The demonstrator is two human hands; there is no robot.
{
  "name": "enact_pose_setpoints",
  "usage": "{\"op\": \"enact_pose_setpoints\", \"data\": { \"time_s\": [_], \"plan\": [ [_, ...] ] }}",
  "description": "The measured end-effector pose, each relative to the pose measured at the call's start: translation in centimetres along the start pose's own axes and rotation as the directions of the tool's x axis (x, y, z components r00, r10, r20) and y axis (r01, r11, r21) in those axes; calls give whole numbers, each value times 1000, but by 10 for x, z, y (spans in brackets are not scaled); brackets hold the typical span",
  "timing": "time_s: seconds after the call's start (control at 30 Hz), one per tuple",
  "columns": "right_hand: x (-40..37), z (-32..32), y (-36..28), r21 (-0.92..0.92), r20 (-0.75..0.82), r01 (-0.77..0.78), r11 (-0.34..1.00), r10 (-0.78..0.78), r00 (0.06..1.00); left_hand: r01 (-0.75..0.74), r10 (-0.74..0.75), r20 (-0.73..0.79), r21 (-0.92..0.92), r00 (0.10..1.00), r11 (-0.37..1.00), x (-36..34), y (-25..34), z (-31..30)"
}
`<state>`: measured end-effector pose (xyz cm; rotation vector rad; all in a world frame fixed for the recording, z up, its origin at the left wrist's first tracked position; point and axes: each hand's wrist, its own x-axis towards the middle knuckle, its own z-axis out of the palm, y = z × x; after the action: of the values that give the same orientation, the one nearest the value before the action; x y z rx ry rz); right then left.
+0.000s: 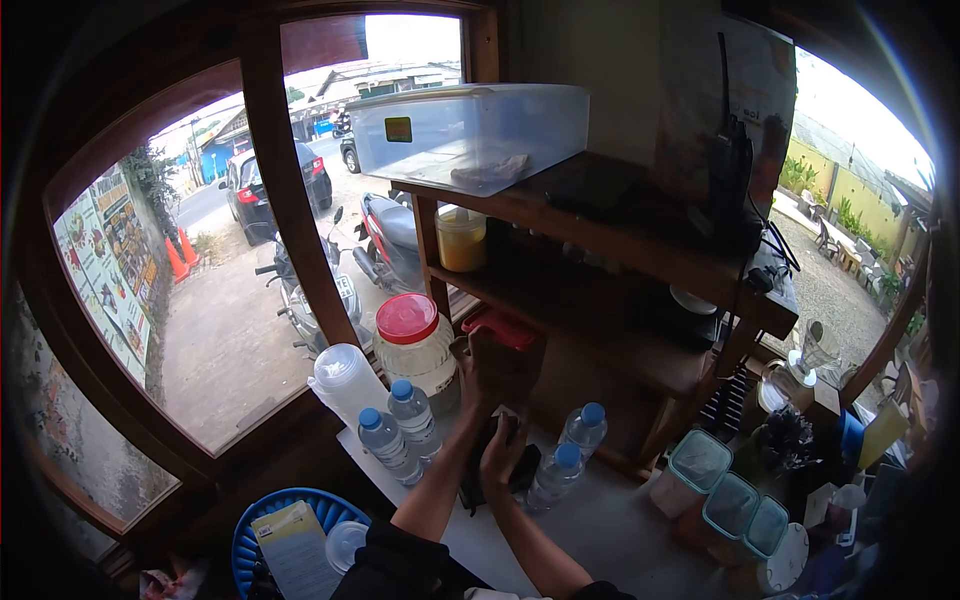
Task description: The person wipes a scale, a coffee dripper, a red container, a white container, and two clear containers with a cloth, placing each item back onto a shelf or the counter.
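My left hand point(484, 368) is raised over the table's back edge, its fingers curled, beside a container with a red lid or rim point(503, 330). Shadow hides what is in its grip, if anything. Lower down, my right hand point(499, 458) is closed around a dark object whose kind I cannot make out. Two water bottles with blue caps point(411, 408) stand left of my forearms. Right of my right hand are two more bottles point(568, 472). A large clear jar with a red lid point(408, 330) stands behind the left bottles.
A wooden shelf point(640, 235) rises behind the table, carrying a clear plastic bin point(470, 130) and a walkie-talkie point(728, 160). Teal-lidded containers point(700, 458) stand at right. Stacked plastic cups point(346, 377) are at left, above a blue basket point(242, 540). Windows border the left side.
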<state>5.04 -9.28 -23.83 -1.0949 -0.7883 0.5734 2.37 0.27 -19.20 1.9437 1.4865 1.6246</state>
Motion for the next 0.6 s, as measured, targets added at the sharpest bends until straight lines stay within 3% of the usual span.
{"op": "enact_pose_setpoints", "data": {
  "time_s": [0.1, 0.2, 0.5, 0.6],
  "plan": [
    [3, 4, -21, 131, 45, -175, 976, 171, 984, 0, 0, -17, 0, 1000, 1000, 9, -10, 14],
    [10, 12, 7, 70, -18, -12, 997, 13, 1000, -3, 2, -31, -12, 1000, 1000, 17, -18, 28],
    [8, 11, -1, 21, -2, -99, 995, 99, 995, 32, -34, -66, -34, 997, 999, 35, -48, 58],
    [10, 9, 6, -15, -12, -53, 998, 53, 999, 73, -68, -60, 81, 996, 994, 30, -43, 48]
  ]
}}
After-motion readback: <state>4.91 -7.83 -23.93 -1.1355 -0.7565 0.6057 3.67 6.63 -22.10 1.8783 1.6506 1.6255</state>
